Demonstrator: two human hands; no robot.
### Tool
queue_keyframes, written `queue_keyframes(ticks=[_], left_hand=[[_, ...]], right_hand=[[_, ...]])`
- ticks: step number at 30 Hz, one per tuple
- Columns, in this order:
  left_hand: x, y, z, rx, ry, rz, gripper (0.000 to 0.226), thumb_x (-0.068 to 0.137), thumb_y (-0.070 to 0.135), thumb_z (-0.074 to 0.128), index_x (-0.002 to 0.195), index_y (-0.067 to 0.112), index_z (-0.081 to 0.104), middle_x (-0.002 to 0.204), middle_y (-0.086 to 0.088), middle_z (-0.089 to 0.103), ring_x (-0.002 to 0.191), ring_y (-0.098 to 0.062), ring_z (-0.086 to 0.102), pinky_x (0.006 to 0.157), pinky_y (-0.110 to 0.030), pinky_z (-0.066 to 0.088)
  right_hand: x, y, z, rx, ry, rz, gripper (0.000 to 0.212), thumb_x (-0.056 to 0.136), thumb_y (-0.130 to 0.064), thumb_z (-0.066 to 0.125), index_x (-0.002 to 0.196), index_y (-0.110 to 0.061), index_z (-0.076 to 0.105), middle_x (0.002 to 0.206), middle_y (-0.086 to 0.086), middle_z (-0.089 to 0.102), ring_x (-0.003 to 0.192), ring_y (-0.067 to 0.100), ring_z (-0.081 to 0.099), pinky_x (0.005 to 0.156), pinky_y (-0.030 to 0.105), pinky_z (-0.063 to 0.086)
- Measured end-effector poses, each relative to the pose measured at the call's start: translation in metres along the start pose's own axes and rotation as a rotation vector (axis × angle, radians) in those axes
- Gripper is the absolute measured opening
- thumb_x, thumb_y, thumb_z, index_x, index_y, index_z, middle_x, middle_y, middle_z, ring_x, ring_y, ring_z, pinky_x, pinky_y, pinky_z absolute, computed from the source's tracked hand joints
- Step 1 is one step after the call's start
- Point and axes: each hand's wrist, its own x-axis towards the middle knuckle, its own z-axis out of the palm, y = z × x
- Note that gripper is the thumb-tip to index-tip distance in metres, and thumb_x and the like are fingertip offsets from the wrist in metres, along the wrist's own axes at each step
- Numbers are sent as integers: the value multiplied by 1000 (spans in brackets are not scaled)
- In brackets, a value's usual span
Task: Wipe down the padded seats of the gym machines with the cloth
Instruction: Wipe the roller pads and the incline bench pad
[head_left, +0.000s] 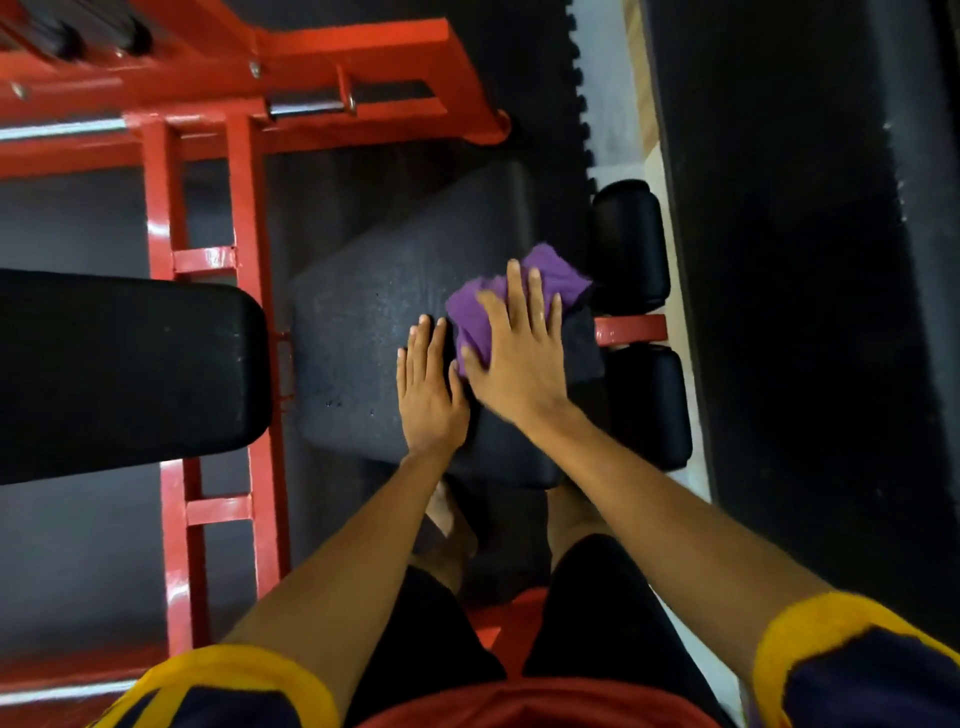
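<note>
So the purple cloth (545, 273) is sitting on the seat (363, 332), over at the far right corner, close to the two roller pads (631, 244). The right hand (514, 358) is flat on top of it with the fingers spread wide and straight. It's pressing down, not gripping. The left hand (428, 387) is flat on the bare seat just beside it, fingers straight and together, holding nothing.

Stuff I reckon could go wrong from here:

- The cloth is bunched up under the palm, not spread out. With a flat press and no grip, the hand could slide over the cloth and leave it behind mid-stroke.
- It's right by the seat's edge. A push that way could send it off the side and down by the red frame (244, 208) or onto the floor mat, and then you're wiping with a dirty cloth.
- The left palm is planted on the seat itself, so it'll likely leave marks on whatever patch it covers, and that patch gets skipped unless the hand moves.
- A small wad covers little per pass, so most of the left part of the seat looks easy to miss. The back pad (130, 374) looks untouched too, though I can't really tell.
</note>
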Motion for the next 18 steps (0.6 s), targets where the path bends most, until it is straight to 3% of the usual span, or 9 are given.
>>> queue_keyframes(ticks=[3, 6, 10, 13, 18], left_hand=[[9, 7, -4, -42, 5, -95, 53, 106, 36, 28, 157, 21, 35, 165, 0, 29, 153, -11, 20, 125, -32, 10], [20, 13, -4, 39, 49, -167, 51, 105, 30, 43, 155, 21, 39, 161, -1, 36, 147, -15, 28, 117, -24, 9], [27, 19, -4, 64, 102, -169, 52, 99, 23, 41, 150, 18, 45, 154, -4, 43, 143, -20, 33, 120, -35, 16], [31, 26, -6, 41, 99, -190, 54, 93, 17, 44, 147, 17, 47, 154, -4, 41, 145, -22, 30, 123, -39, 16], [62, 35, -1, -103, 153, -273, 45, 97, 21, 46, 140, 9, 49, 155, -9, 41, 148, -26, 30, 125, -46, 16]], right_hand=[[-44, 27, -6, -6, -91, -192, 89, 88, -56, 63, 162, -26, 23, 171, 17, 0, 157, 40, -4, 124, 65, 12], [-13, 46, -3, -59, -111, -293, 88, 89, -53, 68, 162, -34, 23, 172, 10, 4, 158, 37, -2, 123, 65, 12], [77, 39, -2, -77, -78, -265, 78, 87, -44, 74, 156, -34, 40, 168, 8, 25, 155, 40, 15, 120, 67, 14], [117, 28, -7, -82, -99, -192, 72, 89, -40, 74, 154, -34, 43, 167, 7, 27, 155, 39, 15, 121, 66, 12], [65, 26, -15, -86, -101, -298, 72, 93, -60, 53, 158, -31, 37, 168, 6, 24, 156, 38, 13, 124, 62, 12]])
